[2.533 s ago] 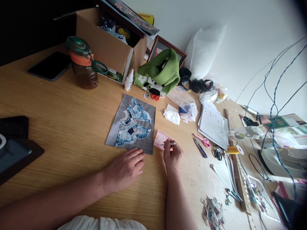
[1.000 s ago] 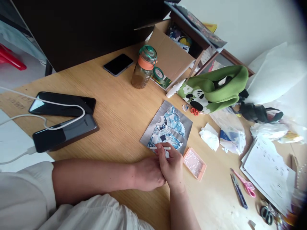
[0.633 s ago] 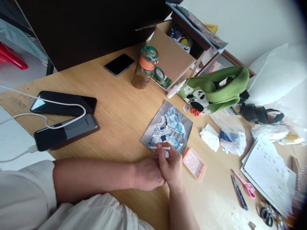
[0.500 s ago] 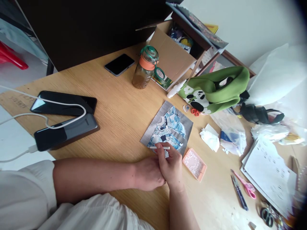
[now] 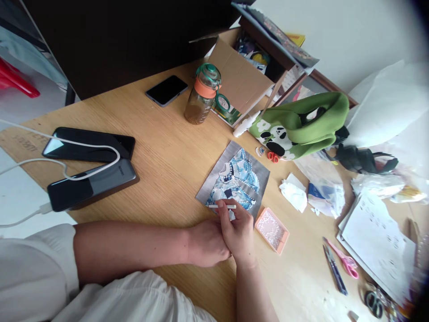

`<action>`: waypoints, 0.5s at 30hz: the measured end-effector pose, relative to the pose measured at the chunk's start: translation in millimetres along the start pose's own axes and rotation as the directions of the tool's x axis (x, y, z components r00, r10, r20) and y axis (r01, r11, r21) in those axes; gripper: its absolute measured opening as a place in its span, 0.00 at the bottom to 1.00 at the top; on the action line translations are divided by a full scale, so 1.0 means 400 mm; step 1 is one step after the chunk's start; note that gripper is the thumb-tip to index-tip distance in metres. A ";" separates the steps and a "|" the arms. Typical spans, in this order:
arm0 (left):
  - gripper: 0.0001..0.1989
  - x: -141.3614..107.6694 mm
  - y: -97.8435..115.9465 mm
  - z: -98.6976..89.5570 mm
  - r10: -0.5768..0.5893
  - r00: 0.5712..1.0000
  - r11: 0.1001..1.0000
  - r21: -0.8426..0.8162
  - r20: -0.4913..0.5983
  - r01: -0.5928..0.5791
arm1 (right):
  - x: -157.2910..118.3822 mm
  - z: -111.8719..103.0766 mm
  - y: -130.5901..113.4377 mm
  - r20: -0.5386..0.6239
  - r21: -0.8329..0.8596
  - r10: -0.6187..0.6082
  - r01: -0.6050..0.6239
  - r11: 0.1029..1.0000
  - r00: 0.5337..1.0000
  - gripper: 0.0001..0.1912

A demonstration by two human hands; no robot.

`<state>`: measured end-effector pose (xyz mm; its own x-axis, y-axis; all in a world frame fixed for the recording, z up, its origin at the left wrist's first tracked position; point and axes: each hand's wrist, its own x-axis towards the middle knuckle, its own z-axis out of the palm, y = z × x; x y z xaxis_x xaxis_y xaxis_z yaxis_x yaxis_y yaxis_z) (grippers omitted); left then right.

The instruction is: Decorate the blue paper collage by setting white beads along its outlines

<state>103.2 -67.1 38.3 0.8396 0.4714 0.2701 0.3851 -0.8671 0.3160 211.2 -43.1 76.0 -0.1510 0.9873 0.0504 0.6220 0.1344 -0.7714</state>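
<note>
My right hand (image 5: 239,232) pinches a slim white pen-like stick (image 5: 222,206) between thumb and fingers. Its tip lies over the near edge of a grey square sheet (image 5: 209,181) with a blue dress picture lined with small white beads. My left hand (image 5: 208,243) rests on the desk beneath and against the right one; its fingers are mostly hidden. Just right of the sheet sits a small peach tray (image 5: 284,239) with many tiny pale beads in it.
Phones (image 5: 89,145) with white cables lie at the left, another phone (image 5: 166,90) farther back. A bottle (image 5: 203,94), cardboard box (image 5: 241,76) and green panda bag (image 5: 301,125) stand behind. Crumpled tissue (image 5: 294,192), pink scissors (image 5: 345,259), a cutter (image 5: 335,268) and papers (image 5: 375,237) lie right.
The stick and my right hand have shifted very slightly left. Everything else looks the same.
</note>
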 end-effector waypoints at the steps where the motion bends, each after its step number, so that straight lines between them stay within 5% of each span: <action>1: 0.10 0.000 0.000 0.001 0.002 1.000 1.000 -0.001 -0.004 -0.002 | 0.000 0.000 0.001 -0.001 0.000 0.001 -0.001 1.000 1.000 0.15; 15: 0.11 0.001 -0.002 0.005 -0.009 0.999 1.000 -0.013 -0.040 0.008 | -0.001 0.000 0.002 -0.016 0.018 0.015 -0.015 1.000 1.000 0.15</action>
<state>103.9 -66.5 36.1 0.8201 0.4848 0.3039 0.3867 -0.8611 0.3302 212.0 -43.5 75.4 -0.1291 0.9904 0.0486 0.6099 0.1180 -0.7836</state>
